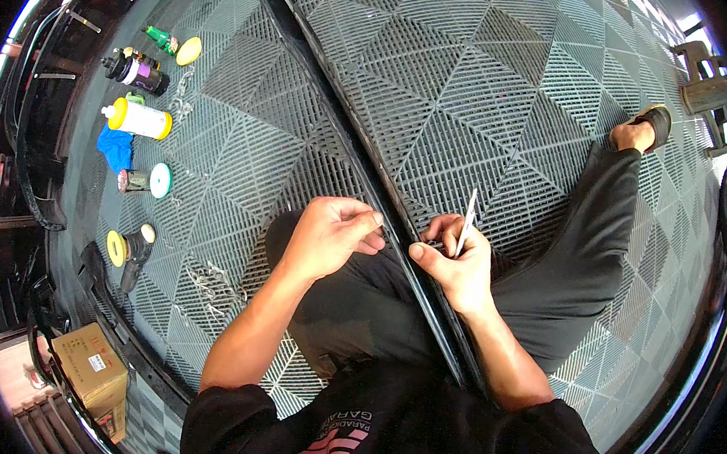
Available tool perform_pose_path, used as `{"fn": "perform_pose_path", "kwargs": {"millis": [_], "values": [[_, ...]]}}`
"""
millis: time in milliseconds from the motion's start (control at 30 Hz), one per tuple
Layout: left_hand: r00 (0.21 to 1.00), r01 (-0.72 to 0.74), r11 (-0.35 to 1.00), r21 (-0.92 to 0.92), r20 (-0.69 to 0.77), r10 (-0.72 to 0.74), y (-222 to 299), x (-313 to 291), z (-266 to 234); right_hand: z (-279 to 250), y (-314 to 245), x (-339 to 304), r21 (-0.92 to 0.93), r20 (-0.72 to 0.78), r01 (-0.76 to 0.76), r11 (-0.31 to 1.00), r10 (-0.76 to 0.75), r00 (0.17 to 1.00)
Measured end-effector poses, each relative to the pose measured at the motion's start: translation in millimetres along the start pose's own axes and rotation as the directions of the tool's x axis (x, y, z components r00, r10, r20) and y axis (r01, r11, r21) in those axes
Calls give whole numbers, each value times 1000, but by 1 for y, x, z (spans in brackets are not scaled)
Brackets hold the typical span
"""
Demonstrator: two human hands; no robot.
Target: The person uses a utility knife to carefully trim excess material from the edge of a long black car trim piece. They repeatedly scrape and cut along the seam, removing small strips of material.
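A long, glossy black trim strip (356, 147) runs from the top of the view down between my legs to my chest. On its left side is my left hand (336, 233), thumb and forefinger pinched together close to the strip's edge; anything between them is too small to make out. My right hand (459, 262) is at the strip's right side, thumb and curled fingers against or very near its edge. Held between those fingers is a slim, pale, pointed tool (469, 218), its tip slanting up; its lower end is hidden in the hand.
Grey slatted tiles (474, 118) cover the floor. At left are a white-yellow bottle (139, 118), a purple-black bottle (139, 74), a blue cloth (115, 147), a small polisher (136, 253) and scraps (214, 290). A carton (91, 368) stands lower left, a stool (704, 93) far right.
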State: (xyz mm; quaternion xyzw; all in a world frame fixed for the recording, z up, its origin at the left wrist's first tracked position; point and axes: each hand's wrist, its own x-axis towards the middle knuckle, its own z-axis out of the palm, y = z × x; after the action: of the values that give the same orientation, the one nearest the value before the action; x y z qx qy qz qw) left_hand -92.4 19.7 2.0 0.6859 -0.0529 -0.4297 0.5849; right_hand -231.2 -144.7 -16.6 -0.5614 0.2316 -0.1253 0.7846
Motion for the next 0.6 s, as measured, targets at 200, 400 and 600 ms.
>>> {"fn": "perform_pose_path", "kwargs": {"millis": [200,400,600], "values": [[993,112,973,201,-64,-101,6,6,3,-1,9,1,-172,-24,3,985,-8,1000],[957,91,791,605,-274,100,8,4,29,-1,11,4,-234,-43,9,972,-20,999],[748,-345,610,714,-184,638,-30,-9,41,-5,12,6,-159,-41,4,987,-11,999]]}}
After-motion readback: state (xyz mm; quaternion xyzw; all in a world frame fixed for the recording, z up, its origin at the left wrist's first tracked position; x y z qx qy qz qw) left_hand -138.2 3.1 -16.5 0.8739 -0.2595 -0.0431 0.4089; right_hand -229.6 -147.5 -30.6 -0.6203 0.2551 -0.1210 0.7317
